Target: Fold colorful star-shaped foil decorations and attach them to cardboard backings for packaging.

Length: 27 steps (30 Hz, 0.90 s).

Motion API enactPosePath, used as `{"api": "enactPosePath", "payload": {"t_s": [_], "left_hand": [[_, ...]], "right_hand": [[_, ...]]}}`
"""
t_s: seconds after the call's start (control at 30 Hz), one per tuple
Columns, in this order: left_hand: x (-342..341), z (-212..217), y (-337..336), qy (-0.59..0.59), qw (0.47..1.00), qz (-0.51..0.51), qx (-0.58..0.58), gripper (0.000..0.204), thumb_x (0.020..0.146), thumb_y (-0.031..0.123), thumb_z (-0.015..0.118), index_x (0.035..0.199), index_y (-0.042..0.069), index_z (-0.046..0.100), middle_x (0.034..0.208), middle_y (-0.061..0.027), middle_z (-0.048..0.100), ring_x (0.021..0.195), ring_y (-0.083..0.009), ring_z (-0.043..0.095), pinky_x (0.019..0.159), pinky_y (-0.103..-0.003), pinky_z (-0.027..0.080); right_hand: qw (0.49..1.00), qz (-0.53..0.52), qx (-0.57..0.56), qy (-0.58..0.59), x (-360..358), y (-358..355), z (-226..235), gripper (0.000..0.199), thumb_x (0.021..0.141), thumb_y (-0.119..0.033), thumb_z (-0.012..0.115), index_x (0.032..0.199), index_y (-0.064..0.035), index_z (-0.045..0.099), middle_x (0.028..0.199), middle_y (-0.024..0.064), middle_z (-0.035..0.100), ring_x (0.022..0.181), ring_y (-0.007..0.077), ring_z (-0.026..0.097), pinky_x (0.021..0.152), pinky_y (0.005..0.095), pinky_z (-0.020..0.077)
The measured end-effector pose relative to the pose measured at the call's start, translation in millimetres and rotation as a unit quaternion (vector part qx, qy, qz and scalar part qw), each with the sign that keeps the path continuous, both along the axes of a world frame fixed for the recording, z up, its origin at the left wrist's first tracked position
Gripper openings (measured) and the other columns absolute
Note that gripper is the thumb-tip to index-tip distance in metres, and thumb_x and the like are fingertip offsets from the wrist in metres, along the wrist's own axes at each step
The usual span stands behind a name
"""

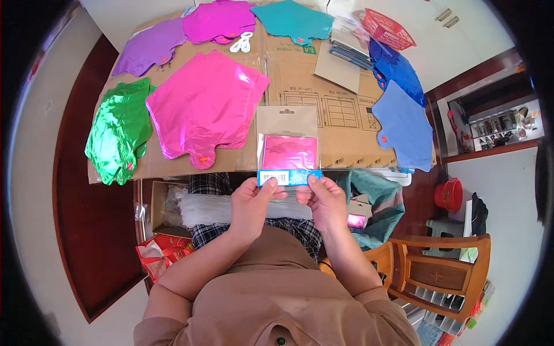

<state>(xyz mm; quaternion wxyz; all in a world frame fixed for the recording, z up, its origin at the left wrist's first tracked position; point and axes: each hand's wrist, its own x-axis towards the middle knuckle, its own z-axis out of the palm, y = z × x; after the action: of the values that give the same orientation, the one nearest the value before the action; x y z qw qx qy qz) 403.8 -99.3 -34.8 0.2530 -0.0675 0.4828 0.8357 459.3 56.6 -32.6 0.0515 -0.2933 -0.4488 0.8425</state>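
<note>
A flat clear packet [290,153] with a grey-brown hang card, a folded pink foil balloon inside and a blue barcode strip stands at the front edge of the cardboard-covered table. My left hand [249,207] pinches its lower left corner, thumb on the strip. At the lower right corner, my right hand [326,202] grips it the same way. Left of the packet lies a stack of flat pink foil balloons [205,106] with tabs toward me. Green foil balloons [118,130] lie farther left.
Purple [151,49], magenta [219,20], teal [293,22], dark blue [399,70] and light blue [407,124] balloons ring the cardboard [300,78]. Cards [337,70] lie by a red basket [389,29]. Clear sleeves [222,209] cover my lap; a green bag [375,190] and chair [438,277] stand right.
</note>
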Motion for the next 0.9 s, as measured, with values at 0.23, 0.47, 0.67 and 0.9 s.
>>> {"api": "enactPosePath", "payload": {"t_s": [0.23, 0.47, 0.67, 0.9], "left_hand": [[1.3, 0.7, 4.4, -0.001, 1.000, 0.017, -0.008, 0.015, 0.092, 0.009, 0.060, 0.098, -0.004, 0.060, 0.090, -0.0113, 0.067, 0.076, -0.0140, 0.065, 0.071, -0.026, 0.052], [-21.8, 41.6, -10.6, 0.183, 0.871, -0.203, -0.409, 0.022, 0.084, 0.021, 0.069, 0.091, 0.001, 0.062, 0.085, -0.0109, 0.067, 0.070, -0.0207, 0.064, 0.064, -0.029, 0.049], [-38.4, 63.4, -9.7, 0.641, 0.599, -0.095, -0.472, 0.026, 0.071, 0.021, 0.075, 0.088, 0.007, 0.061, 0.091, -0.0097, 0.062, 0.089, -0.0297, 0.059, 0.080, -0.040, 0.044], [-60.7, 45.0, 25.8, 0.736, 0.490, -0.204, -0.420, 0.029, 0.073, 0.015, 0.067, 0.098, 0.001, 0.061, 0.107, -0.0161, 0.059, 0.099, -0.0332, 0.058, 0.086, -0.041, 0.048]], "right_hand": [[0.999, -0.036, -0.040, 0.011, -6.4, -7.0, 3.8, 0.013, 0.092, -0.017, 0.060, 0.094, -0.0043, 0.059, 0.082, 0.0091, 0.067, 0.065, 0.0153, 0.065, 0.062, 0.0281, 0.0548], [0.998, -0.051, -0.025, 0.023, -5.9, -6.6, -0.2, 0.014, 0.092, -0.015, 0.058, 0.098, -0.0026, 0.059, 0.084, 0.0084, 0.068, 0.068, 0.0136, 0.066, 0.061, 0.0263, 0.0543], [0.999, -0.033, 0.013, 0.027, -8.1, -7.7, 4.3, 0.015, 0.092, -0.016, 0.059, 0.097, -0.0026, 0.062, 0.082, 0.0070, 0.068, 0.067, 0.0120, 0.065, 0.062, 0.0251, 0.0529], [0.998, -0.054, -0.027, 0.026, -9.8, -4.8, 2.5, 0.017, 0.094, -0.019, 0.057, 0.094, -0.0030, 0.063, 0.079, 0.0047, 0.067, 0.064, 0.0104, 0.063, 0.061, 0.0245, 0.0518]]}}
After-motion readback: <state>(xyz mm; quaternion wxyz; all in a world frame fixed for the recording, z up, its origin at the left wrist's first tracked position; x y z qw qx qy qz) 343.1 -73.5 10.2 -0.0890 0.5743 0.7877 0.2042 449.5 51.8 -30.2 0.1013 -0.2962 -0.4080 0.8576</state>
